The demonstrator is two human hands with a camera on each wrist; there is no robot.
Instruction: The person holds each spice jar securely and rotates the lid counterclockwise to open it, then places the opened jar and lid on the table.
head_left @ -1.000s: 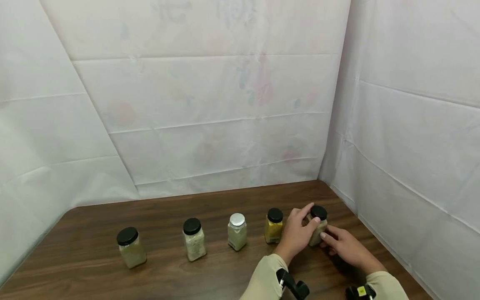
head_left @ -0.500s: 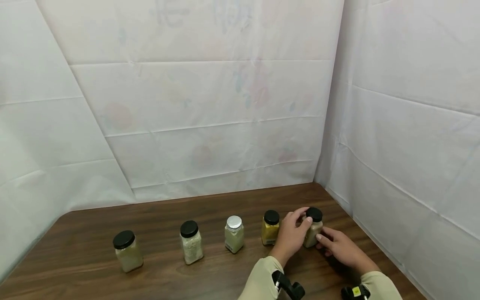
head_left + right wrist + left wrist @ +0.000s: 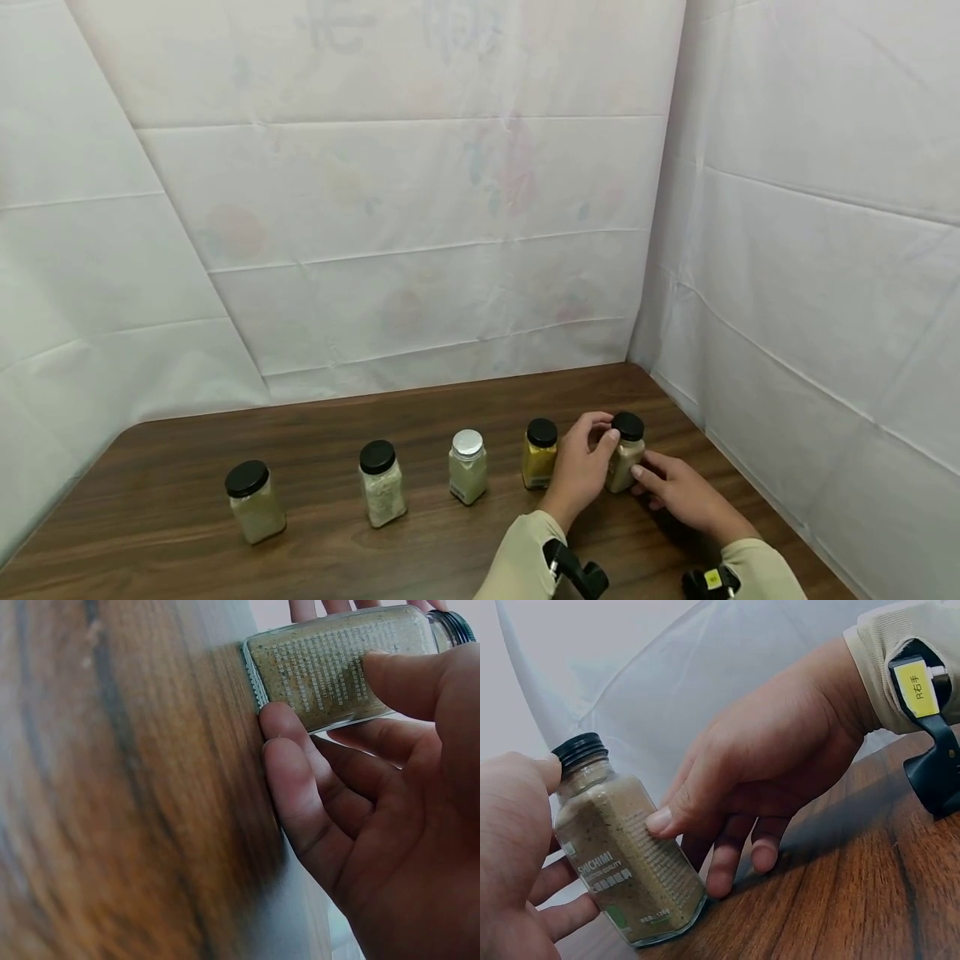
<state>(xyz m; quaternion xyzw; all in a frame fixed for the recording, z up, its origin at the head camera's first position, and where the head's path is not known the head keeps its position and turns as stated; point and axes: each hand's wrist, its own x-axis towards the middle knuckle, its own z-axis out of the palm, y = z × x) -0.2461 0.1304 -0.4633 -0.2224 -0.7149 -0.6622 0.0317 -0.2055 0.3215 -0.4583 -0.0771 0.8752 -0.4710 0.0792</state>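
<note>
A glass spice jar (image 3: pixel 625 467) of tan seasoning, with a black lid (image 3: pixel 627 426) and a label reading SHICHIMI, stands at the right end of a row. My left hand (image 3: pixel 579 468) holds it from the left, its thumb at the lid and its other fingers behind the glass in the left wrist view. From the right, my right hand (image 3: pixel 686 493) grips the lower body. The right thumb (image 3: pixel 401 679) presses the printed side, while some fingers curl by the base near the tabletop. Beside my left hand stands a yellow-filled jar (image 3: pixel 539 458).
Farther left along the wooden table (image 3: pixel 322 550) stand a silver-lidded jar (image 3: pixel 468 477), a black-lidded jar of pale flakes (image 3: pixel 385 496) and another black-lidded jar (image 3: pixel 258 512). White cloth (image 3: pixel 450 192) hangs behind the table, and more cloth (image 3: pixel 810 250) borders its right side.
The head view has shifted slightly, moving the whole scene a little left in the frame. My left fingertips have drawn back slightly from the lid. Both hands stay at the same spice jar.
</note>
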